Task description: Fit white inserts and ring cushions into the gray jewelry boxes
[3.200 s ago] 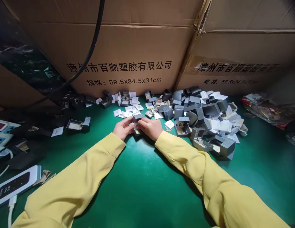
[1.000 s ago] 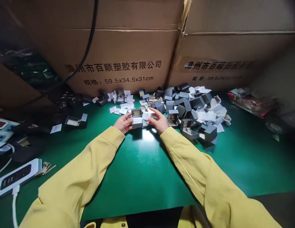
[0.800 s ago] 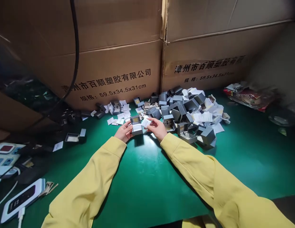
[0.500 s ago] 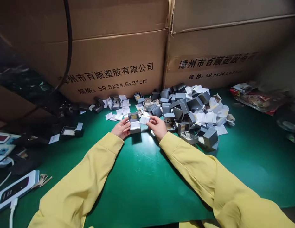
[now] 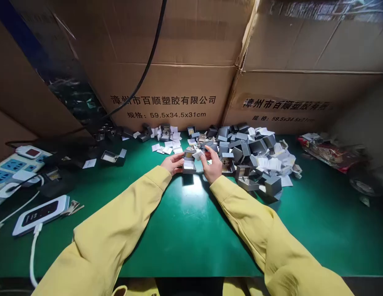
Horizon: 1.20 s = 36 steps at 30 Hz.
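My left hand [image 5: 173,163] grips the left side of a small dark grey jewellery box [image 5: 189,164]. Its lid stands raised and a white pad shows inside. Between the thumb and fingers of my right hand [image 5: 212,165] is a small white card [image 5: 198,154], held just above the box's right side. Close by on the right lies a heap of similar grey boxes [image 5: 257,146], many with lids up. White paper pieces [image 5: 274,164] are mixed into that heap. Several small white cards [image 5: 168,147] lie scattered behind my left hand.
Large cardboard cartons [image 5: 179,82] wall off the back, with a black cable [image 5: 148,61] hanging before them. At left are a power strip [image 5: 15,166], a white device with a cable [image 5: 41,213] and an open box [image 5: 112,157]. A red plastic bag [image 5: 327,154] lies far right.
The camera view has shifted, so the scene sits further right and more of the table's left side shows. The card in my right hand is now tilted and nearer the box.
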Available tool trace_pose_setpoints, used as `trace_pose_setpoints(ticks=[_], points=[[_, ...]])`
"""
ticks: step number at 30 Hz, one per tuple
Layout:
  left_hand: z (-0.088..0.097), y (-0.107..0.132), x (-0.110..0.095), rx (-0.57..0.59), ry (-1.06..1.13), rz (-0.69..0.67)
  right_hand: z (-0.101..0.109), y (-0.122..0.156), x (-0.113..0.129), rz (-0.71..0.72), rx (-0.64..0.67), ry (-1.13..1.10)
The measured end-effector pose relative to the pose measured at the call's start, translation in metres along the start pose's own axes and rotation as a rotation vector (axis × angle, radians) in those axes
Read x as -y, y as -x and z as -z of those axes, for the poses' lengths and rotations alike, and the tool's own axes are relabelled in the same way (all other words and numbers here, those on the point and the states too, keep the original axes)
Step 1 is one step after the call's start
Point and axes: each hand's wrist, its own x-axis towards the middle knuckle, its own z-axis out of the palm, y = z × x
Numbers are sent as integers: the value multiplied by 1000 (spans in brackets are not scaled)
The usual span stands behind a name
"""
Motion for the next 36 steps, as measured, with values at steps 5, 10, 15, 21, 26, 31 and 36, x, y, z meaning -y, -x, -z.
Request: trace_pose_setpoints(ticks=[5, 10, 15, 21, 26, 31, 36], points=[[-4, 0, 2, 37, 28, -8, -6, -1, 0, 147, 43, 23], [-5, 0, 5, 14, 52, -22, -8, 0, 1, 287, 97, 45], [-4, -3, 7, 34, 42, -23, -5, 2, 3, 272, 83, 59], [-5, -5, 8, 38, 25, -21, -3, -5, 3, 386, 105, 105], [-4, -7, 10, 2, 19, -27, -9, -15, -5, 465, 174, 160], [0, -9, 12, -19, 5, -17, -12, -25, -9, 506, 265, 208], [3, -9, 13, 4, -7, -5, -18, -31, -10, 515, 185, 196]])
